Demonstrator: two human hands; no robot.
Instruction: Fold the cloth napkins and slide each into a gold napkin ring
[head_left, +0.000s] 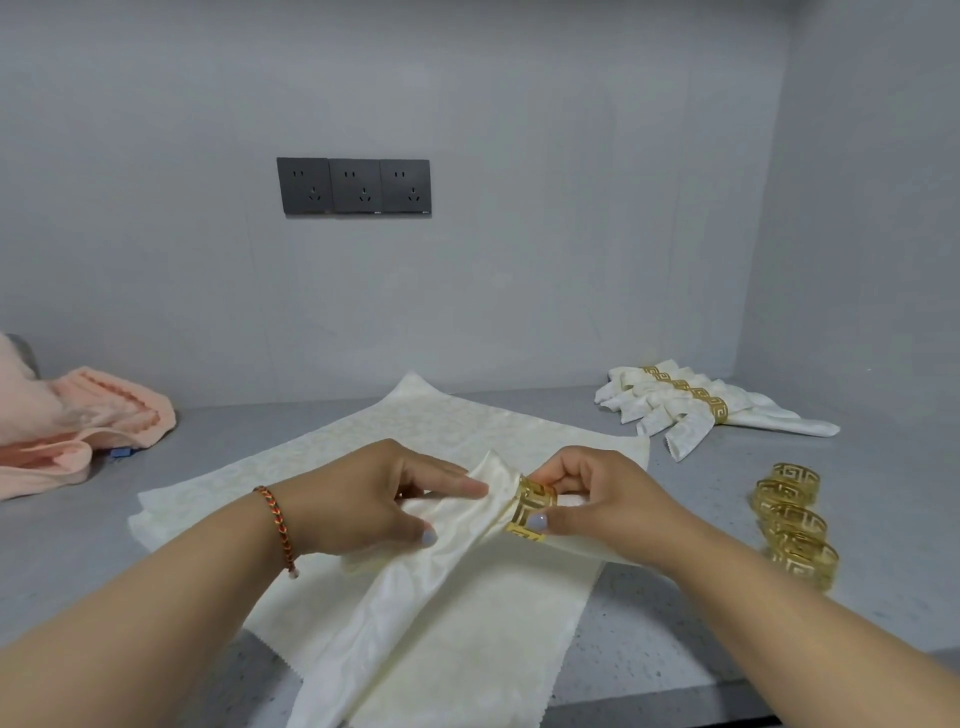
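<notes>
A folded cream napkin (415, 587) lies diagonally over flat cream napkins (363, 441) on the grey counter. Its narrow upper end passes through a gold napkin ring (531, 510). My right hand (597, 499) pinches that ring between thumb and fingers. My left hand (374, 493) grips the napkin's folds just left of the ring, with a braided bracelet on the wrist. At the back right lie several ringed napkins (696, 408) in a row.
Several loose gold rings (795, 522) stand in a cluster at the right of the counter. A pink towel (67, 421) is heaped at the far left. Three dark wall sockets (354, 186) sit on the grey back wall. The counter's front edge (675, 706) runs along the lower right.
</notes>
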